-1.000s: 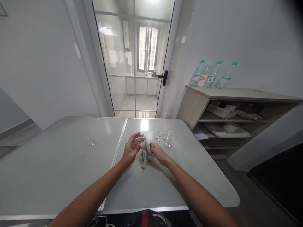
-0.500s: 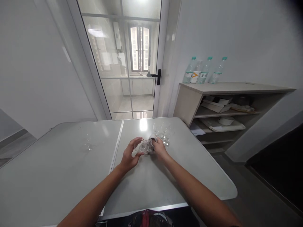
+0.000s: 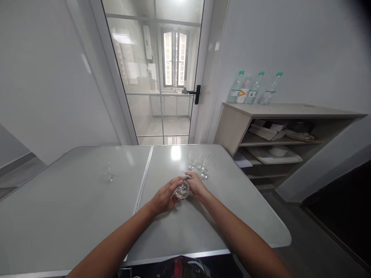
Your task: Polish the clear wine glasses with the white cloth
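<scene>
My left hand [image 3: 164, 197] is curled round a clear wine glass [image 3: 182, 191], whose round end is turned towards me. Against its far side, my right hand [image 3: 196, 184] is closed on a greyish cloth [image 3: 188, 177]. Only a small bit of the cloth shows, since the glass and fingers cover the rest. Just beyond the right hand, several clear stemmed glasses [image 3: 192, 167] are grouped on the table. Another clear glass [image 3: 111, 177] is on the left part of the table, its outline faint.
A pale table [image 3: 87, 216] with a metal strip [image 3: 142, 181] across it lies before me. Behind it is a glazed door [image 3: 174, 127] with a black handle [image 3: 198, 94]. To the right, a shelf unit [image 3: 290, 110] carries several plastic bottles [image 3: 268, 92].
Both hands have drawn closer together and slightly nearer to me. The wine glass has turned its round end towards me, and the cloth is now mostly hidden behind it.
</scene>
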A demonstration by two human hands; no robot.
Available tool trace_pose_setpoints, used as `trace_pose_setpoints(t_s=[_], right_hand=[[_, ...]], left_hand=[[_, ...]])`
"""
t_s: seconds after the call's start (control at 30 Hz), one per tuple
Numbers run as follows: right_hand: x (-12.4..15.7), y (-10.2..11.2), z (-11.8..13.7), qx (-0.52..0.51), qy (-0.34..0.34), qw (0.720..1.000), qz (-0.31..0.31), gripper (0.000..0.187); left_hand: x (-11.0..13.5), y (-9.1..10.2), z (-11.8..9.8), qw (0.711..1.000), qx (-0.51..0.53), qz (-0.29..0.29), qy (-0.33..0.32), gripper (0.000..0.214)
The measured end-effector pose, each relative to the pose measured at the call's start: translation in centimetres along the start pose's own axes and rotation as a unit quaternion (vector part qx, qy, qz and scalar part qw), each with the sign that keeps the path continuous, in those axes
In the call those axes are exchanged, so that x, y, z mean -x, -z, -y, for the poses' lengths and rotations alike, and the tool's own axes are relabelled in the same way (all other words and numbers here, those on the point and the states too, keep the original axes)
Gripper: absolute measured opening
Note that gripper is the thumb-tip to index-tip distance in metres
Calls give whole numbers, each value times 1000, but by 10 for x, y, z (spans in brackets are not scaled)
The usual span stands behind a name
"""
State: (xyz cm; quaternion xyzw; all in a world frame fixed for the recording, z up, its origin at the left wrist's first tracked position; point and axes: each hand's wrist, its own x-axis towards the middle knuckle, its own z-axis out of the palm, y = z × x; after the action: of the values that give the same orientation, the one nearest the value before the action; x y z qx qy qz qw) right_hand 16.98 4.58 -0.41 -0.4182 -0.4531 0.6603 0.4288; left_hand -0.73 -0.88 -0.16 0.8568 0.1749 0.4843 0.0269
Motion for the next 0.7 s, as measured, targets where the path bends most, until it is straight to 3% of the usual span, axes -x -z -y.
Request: trace_pose_setpoints(t_s=[0.13,0.37,0.53,0.7], right_hand=[[-1,3,2,-15,40,998,-47,24],[1,-12,-6,-95,-72,990,72,29],[-5,-5,-11,-104,-43,993,23,27],[-6,-2,-8,-106,-1,994,-8,29]], left_hand=[[1,-1,3,1000,0,-2,-2,69],[3,3,7,999,5,-35,11,68],[3,4,6,999,-21,-25,-1,68],[3,4,9,998,-22,-54,2,67]])
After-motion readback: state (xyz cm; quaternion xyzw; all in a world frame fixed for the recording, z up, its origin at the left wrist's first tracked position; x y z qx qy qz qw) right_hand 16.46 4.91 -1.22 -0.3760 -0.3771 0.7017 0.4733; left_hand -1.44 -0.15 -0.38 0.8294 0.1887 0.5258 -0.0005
